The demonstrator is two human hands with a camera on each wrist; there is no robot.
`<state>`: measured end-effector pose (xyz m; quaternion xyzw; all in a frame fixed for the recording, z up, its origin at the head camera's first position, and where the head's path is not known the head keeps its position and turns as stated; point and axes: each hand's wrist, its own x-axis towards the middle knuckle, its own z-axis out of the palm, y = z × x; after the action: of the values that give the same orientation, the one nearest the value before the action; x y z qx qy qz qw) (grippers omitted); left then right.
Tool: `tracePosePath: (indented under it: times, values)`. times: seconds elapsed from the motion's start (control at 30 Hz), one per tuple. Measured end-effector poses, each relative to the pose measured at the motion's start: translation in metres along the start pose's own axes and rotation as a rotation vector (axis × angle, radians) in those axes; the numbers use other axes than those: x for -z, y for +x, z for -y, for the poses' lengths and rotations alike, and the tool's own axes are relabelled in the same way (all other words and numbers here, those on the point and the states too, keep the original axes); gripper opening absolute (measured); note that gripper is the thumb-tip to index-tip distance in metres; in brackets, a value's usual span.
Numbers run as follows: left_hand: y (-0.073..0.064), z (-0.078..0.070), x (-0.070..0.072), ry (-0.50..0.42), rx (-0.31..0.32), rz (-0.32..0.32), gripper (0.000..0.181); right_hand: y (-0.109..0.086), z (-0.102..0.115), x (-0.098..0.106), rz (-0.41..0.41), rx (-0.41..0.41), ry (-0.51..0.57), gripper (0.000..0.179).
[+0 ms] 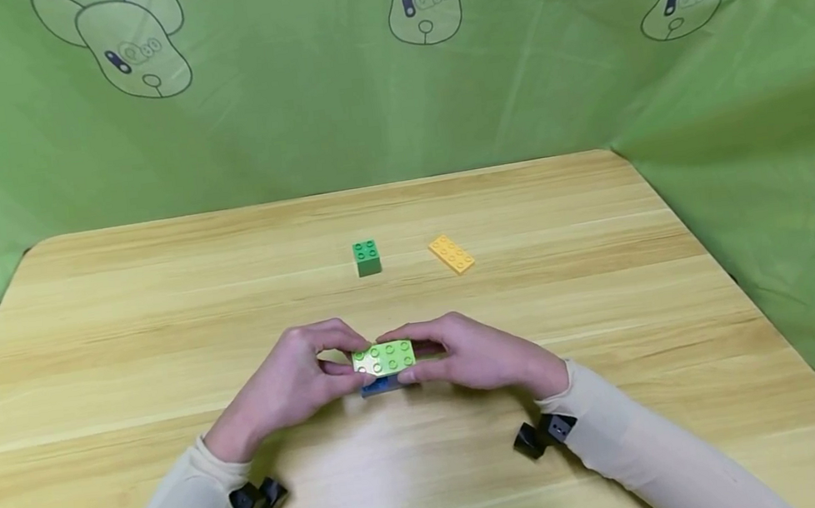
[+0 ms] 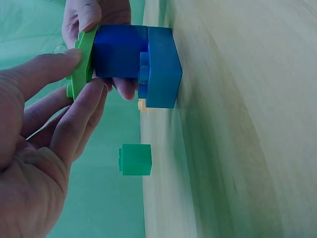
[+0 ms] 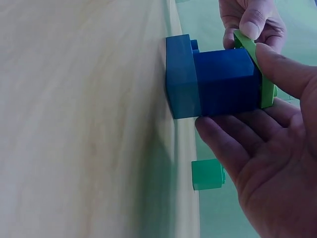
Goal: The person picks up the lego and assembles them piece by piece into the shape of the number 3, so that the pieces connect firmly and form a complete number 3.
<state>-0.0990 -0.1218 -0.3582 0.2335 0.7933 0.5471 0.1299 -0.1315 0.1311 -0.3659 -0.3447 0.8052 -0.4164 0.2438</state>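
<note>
A flat light green building brick (image 1: 392, 358) with studs lies over a dark blue block (image 2: 119, 51), slightly tilted in both wrist views. The dark blue block stands on one end of a lighter blue brick (image 2: 165, 68) on the table, whose bare studs show beside it. My left hand (image 1: 297, 380) pinches the light green brick's left end between thumb and fingers. At the other end, my right hand (image 1: 475, 353) grips it, thumb on the near edge. In the right wrist view, that hand's fingers (image 3: 225, 141) run along the dark blue block's far side.
Farther back on the wooden table (image 1: 158, 316) stand a green square brick (image 1: 367, 258) and a flat yellow-orange brick (image 1: 451, 255). A green curtain (image 1: 301, 115) hangs behind and beside the table. Black wrist devices (image 1: 545, 434) sit at both sleeves.
</note>
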Motion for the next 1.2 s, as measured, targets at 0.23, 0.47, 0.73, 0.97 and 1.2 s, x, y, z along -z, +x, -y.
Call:
tracePosePath:
  times: [0.23,0.47,0.73,0.97,1.2]
  values:
    - [0.0007,-0.0001,0.0004,0.02,0.0,0.005,0.027,0.0011,-0.0002,-0.0012,0.01,-0.003,0.053,0.04]
    - [0.0005,-0.0001,0.0025,0.018,-0.003,0.015,0.028,0.0016,0.0016,-0.0014,0.006,-0.019,0.102,0.04]
    - [0.0011,0.001,0.0025,0.023,-0.012,0.014,0.027,0.0029,0.0017,-0.0021,0.007,-0.029,0.132,0.038]
    - [0.0018,0.0006,0.0048,0.038,-0.017,0.027,0.027,0.0043,0.001,-0.0027,0.0,-0.031,0.129,0.036]
    - [0.0022,0.0021,0.0065,0.044,-0.002,0.054,0.028,0.0037,0.0016,-0.003,-0.002,-0.059,0.116,0.036]
